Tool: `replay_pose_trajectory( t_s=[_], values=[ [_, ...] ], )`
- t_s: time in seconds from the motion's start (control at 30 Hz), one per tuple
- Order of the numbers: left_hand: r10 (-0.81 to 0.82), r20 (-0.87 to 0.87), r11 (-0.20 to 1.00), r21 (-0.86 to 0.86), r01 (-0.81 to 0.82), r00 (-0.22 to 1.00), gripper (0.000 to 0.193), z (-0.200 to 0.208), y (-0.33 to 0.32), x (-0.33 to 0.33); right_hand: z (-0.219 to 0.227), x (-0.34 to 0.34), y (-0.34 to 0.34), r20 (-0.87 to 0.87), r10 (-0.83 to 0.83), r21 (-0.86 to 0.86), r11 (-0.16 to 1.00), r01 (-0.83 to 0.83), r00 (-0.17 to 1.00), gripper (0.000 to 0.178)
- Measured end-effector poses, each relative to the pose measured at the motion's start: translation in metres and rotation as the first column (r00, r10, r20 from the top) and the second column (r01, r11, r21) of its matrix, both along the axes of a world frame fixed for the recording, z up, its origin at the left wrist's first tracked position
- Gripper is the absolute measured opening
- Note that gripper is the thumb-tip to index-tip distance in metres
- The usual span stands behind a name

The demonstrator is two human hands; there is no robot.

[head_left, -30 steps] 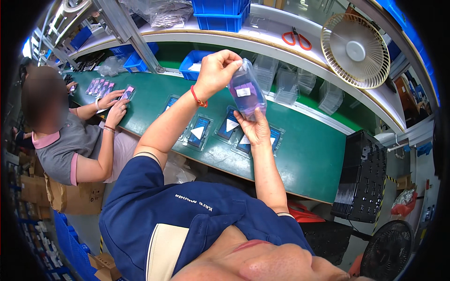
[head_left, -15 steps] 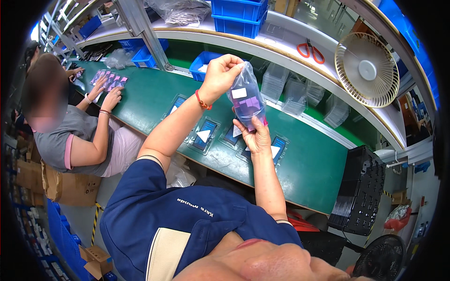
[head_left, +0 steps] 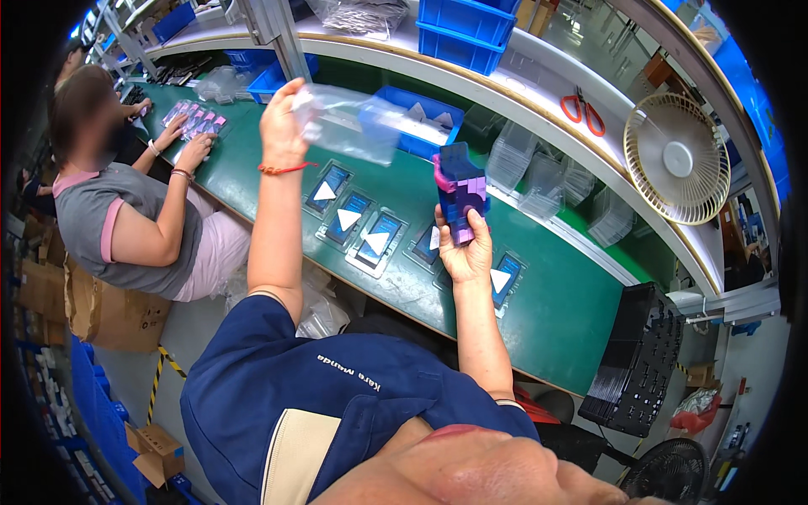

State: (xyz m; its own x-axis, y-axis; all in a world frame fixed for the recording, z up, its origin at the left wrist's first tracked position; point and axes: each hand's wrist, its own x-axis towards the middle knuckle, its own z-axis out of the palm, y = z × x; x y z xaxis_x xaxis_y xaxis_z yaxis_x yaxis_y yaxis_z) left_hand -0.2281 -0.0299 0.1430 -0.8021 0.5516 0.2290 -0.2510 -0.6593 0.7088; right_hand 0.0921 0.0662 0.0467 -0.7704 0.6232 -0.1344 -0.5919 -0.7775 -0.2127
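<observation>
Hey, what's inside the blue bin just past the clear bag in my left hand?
Some white pieces show inside the blue bin. The clear bag overlaps its left part, and anything beneath the pieces cannot be seen.

- Bag (head_left: 358,126), between eleven and twelve o'clock on my feed: thin clear plastic, glossy.
- Green tabletop (head_left: 555,286), three o'clock: smooth, faintly glossy.
- Blue bins (head_left: 465,49), just past twelve: smooth plastic.
- Carton (head_left: 122,324), between eight and nine: matt cardboard.
- Navy shirt (head_left: 328,353), seven: matt cloth.
</observation>
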Motion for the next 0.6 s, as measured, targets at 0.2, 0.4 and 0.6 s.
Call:
replay_pose_trajectory(
  t_s=[0.2, 0.4, 0.6],
  values=[
    [-0.341, -0.371, 0.866, -0.482, 0.134, 0.864, 0.027, -0.009, -0.029, 0.069, 0.020, -0.032, -0.003, 0.058, -0.017, 0.039, 0.999, 0.014, 0.998, 0.034],
    [-0.413, -0.156, 0.849, -0.423, 0.318, 0.897, 0.044, -0.046, -0.006, 0.120, 0.036, -0.105, -0.042, 0.287, -0.128, 0.266, 0.963, 0.050, 0.949, 0.036],
    [-0.229, 0.187, 0.935, -0.231, 0.269, 0.955, 0.018, -0.046, -0.032, 0.067, 0.033, -0.172, -0.065, 0.444, -0.139, 0.529, 0.838, -0.133, 0.885, 0.037]
  ],
)
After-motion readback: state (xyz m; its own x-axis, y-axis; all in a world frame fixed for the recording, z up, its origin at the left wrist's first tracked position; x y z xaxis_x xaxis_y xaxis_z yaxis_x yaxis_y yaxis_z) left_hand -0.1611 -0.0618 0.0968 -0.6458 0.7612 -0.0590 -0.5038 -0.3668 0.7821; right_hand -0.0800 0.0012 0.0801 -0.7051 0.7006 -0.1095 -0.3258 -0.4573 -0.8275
